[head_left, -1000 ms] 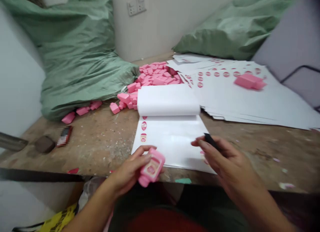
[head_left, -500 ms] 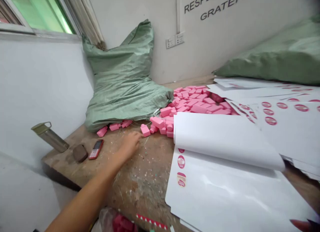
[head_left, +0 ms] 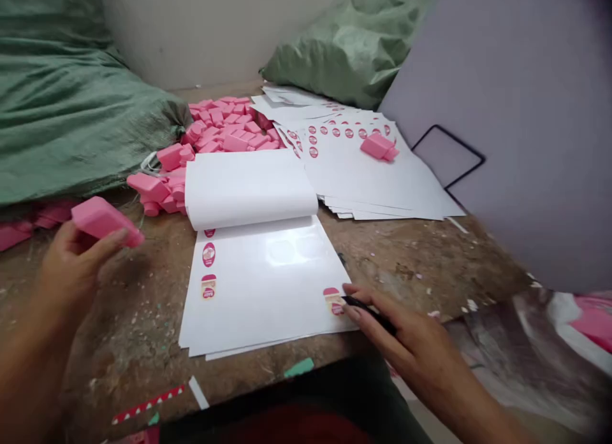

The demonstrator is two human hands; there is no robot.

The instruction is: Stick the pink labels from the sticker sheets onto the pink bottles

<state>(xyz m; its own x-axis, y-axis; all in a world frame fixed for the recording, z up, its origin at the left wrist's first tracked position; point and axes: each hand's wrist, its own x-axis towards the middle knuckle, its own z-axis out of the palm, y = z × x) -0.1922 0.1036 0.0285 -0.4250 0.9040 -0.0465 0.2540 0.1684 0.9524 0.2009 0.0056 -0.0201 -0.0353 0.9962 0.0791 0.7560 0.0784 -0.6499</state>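
Observation:
My left hand [head_left: 71, 269] is closed on a plain pink bottle [head_left: 105, 220], raised above the left side of the worn wooden table [head_left: 406, 265]. My right hand [head_left: 411, 348] pinches a thin black tool [head_left: 368, 307], its tip at a pink label [head_left: 333, 300] on the lower right corner of a white sticker sheet [head_left: 268, 285]. Two more labels [head_left: 208, 269] remain on the sheet's left edge. The sheet's top half is curled back. Behind it lies a heap of pink bottles [head_left: 215, 135].
Green sacks lie at the back left [head_left: 62, 119] and back right [head_left: 349, 49]. A spread of sticker sheets [head_left: 373, 176] on the right carries one pink bottle [head_left: 378, 146]. A grey board with a black wire stand [head_left: 526, 113] leans at right. Paper scraps [head_left: 148, 404] lie near the front edge.
My left hand had reached to the bottle heap and has come back holding a plain pink bottle. My right hand with the black tool has returned to the sheet's lower right label.

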